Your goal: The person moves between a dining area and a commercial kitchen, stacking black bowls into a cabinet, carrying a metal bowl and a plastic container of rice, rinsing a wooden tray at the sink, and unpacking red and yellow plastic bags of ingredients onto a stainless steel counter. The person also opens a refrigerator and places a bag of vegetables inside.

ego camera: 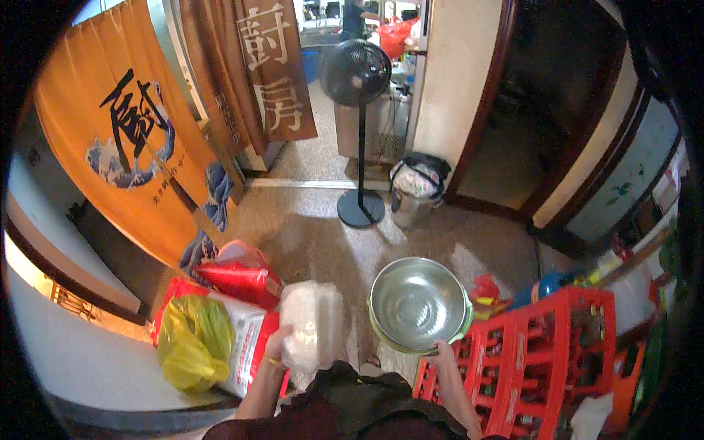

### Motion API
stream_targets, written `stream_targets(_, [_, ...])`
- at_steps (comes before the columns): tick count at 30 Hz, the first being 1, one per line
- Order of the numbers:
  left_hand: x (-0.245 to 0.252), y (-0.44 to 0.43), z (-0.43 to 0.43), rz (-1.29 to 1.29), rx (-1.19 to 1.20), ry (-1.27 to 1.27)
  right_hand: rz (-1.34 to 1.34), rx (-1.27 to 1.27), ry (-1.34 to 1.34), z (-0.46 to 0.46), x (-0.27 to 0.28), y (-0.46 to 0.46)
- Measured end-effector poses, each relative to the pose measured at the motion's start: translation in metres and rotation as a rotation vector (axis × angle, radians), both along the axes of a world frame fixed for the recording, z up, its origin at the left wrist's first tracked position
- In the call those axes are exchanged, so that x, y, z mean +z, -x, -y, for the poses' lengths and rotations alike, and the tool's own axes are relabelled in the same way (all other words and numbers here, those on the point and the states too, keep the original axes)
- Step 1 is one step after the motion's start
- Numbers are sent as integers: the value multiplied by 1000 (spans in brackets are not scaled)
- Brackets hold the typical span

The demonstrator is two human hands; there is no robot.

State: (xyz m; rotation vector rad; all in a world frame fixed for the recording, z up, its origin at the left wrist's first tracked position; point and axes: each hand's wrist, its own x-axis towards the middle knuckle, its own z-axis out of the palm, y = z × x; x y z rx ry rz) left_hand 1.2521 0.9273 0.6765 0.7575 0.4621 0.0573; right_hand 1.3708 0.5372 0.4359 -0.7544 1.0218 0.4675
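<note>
My left hand [279,342] grips a pale stack of what look like foam takeaway boxes [312,324], blurred and held in front of my body. A yellowish band circles that wrist. On the other side, my right hand [441,356] holds the near rim of a round metal bowl or colander [419,300], which sits nested in a light green basin [469,314]. The metal interior is shiny, and I see nothing in it. Left of the boxes, a yellow plastic bag [193,344] rests on a red and white printed sack [246,352].
Red plastic crates [514,363] with bottles stand close on the right. Ahead are a black pedestal fan [360,212], a lined metal bin [412,206] and a doorway with a brown curtain [275,71]. An orange curtain [118,126] hangs left. A person [353,22] stands beyond the doorway.
</note>
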Motion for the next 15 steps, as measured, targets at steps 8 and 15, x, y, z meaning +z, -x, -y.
stream_targets(8, [-33,-63,-108,115,225,120,-5,260,-147,-101,30,-184])
stream_targets(15, [-51,-197,-212,90,205,133,-108,264,-70,-212,41,-305])
